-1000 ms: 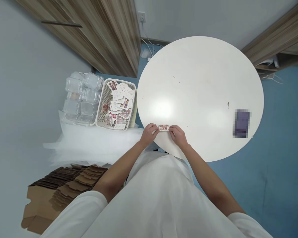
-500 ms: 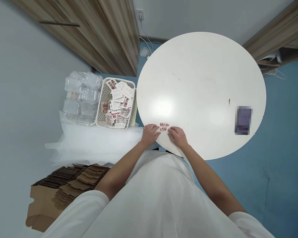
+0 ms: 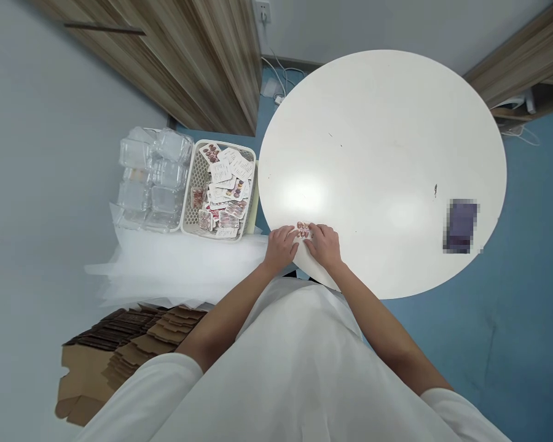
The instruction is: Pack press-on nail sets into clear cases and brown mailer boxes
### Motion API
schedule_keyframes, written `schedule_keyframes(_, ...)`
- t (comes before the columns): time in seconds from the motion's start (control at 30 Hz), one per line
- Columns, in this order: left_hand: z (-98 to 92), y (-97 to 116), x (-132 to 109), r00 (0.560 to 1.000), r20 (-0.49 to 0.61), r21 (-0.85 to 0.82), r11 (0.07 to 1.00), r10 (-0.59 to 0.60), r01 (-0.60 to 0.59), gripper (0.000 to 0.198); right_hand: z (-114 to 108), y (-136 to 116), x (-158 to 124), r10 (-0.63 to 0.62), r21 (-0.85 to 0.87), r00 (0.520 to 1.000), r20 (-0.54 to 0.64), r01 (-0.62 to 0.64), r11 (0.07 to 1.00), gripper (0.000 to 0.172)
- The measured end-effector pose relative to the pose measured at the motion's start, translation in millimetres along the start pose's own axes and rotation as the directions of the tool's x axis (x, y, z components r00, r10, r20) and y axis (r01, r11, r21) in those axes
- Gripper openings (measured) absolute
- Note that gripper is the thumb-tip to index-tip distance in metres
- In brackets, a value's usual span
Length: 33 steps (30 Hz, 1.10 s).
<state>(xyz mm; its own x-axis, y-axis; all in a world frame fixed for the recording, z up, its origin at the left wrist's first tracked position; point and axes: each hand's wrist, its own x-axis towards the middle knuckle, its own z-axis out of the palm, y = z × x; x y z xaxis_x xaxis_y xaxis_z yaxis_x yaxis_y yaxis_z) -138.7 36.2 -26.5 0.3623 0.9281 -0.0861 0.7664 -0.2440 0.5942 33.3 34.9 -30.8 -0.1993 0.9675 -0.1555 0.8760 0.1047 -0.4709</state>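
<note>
My two bare hands meet over a small card at the near edge of a white round table. My left hand is half open, fingers bent, its tips at the card's left edge; my right hand curves in from the other side, thumb and forefinger slightly parted, tips at the right edge. Whether either hand is pinching the card or only resting against it, I cannot tell.

The card lies between the two, just beyond my thumbs, with neither hand clearly nearer. Its two rows of reddish ovals run left to right, from one hand toward the other; my fingers cover the ends, so its long axis is uncertain.

At far right on the tabletop sits a dark purple object, pixelated past recognition. Beyond the table's left side, a white basket holds a loose heap of cards, some picture side up, others showing lines of print too small to read. Next to it are stacked clear plastic boxes; nearer me, white sheets and folded brown cardboard. No brand or label is legible anywhere.
</note>
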Motion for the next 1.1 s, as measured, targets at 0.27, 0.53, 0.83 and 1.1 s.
schedule_keyframes(0.27, -8.0, -7.7, -8.9, 0.996, 0.067, 0.013, 0.998, 0.065, -0.066, 0.038, -2.1, -6.5, -7.6, -0.137, -0.084, 0.989, 0.050, 0.140, 0.987, 0.042)
schedule_keyframes(0.53, -25.8, -30.2, 7.9, 0.999, 0.039, 0.170, 0.985, -0.028, 0.021, 0.045, 6.6, -32.1, 28.7, -0.139, -0.138, 0.989, 0.056, 0.146, 0.980, 0.049)
schedule_keyframes(0.83, -31.7, -42.7, 20.4, 0.998, 0.043, 0.247, 0.968, -0.053, 0.041, 0.048, 7.8, -39.0, 52.8, -0.127, -0.157, 0.989, 0.081, 0.138, 0.978, 0.050)
schedule_keyframes(1.1, -34.3, -45.0, 21.5, 0.997, 0.040, 0.208, 0.976, -0.073, 0.063, 0.050, 12.0, -40.9, 56.6, -0.126, -0.149, 0.988, 0.084, 0.138, 0.979, 0.050)
